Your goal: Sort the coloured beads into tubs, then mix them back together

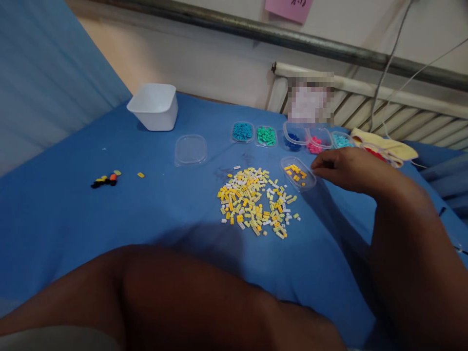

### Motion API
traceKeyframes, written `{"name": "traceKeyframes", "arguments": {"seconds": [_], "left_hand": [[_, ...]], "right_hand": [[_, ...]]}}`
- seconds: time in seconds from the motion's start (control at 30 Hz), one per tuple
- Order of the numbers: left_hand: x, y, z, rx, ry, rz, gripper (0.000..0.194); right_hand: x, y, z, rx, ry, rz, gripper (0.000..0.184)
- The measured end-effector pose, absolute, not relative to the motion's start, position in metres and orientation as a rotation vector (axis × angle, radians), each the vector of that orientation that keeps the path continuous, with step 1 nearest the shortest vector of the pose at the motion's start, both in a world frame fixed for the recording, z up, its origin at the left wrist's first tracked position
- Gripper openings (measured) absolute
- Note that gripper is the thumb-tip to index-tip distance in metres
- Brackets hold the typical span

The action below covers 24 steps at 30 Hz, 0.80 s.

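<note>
My right hand is at the right, with its fingers closed together. Its fingertips come right up to the rim of a small clear plastic container with several yellow-orange toy bricks in it. What the fingers pinch, if anything, is hidden, and I cannot tell whether they touch the rim. Left of that container lies a loose pile of small yellow, pale yellow and white toy bricks. My left arm crosses the bottom foreground, and its hand does not show.
Behind the pile stand clear containers of teal bricks, green bricks, dark blue bricks and pink bricks. A clear lid and a white tub are further left. Black, orange and yellow pieces lie at left. A yellow cloth lies near the radiator.
</note>
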<state>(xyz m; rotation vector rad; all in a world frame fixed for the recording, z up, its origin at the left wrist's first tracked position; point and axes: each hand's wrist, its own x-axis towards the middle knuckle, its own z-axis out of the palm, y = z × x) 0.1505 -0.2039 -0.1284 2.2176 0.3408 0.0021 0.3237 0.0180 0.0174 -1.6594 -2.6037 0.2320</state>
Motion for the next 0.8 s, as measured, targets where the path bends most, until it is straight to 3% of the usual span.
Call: {"name": "traceKeyframes", "arguments": {"seconds": [0.13, 0.37, 0.8], "left_hand": [[0.144, -0.205, -0.132, 2.025, 0.207, -0.173, 0.021], [0.142, -0.203, -0.122, 1.885, 0.286, -0.534, 0.021], [0.139, -0.202, -0.131, 1.873, 0.238, -0.298, 0.032]], "right_hand": [[0.348, 0.028, 0.014, -1.897, -2.628, 0.053, 0.018], [0.323, 0.031, 0.002, -1.686, -2.626, 0.367, 0.022], [0.306, 0.035, -0.018, -1.697, -2.702, 0.423, 0.015]]}}
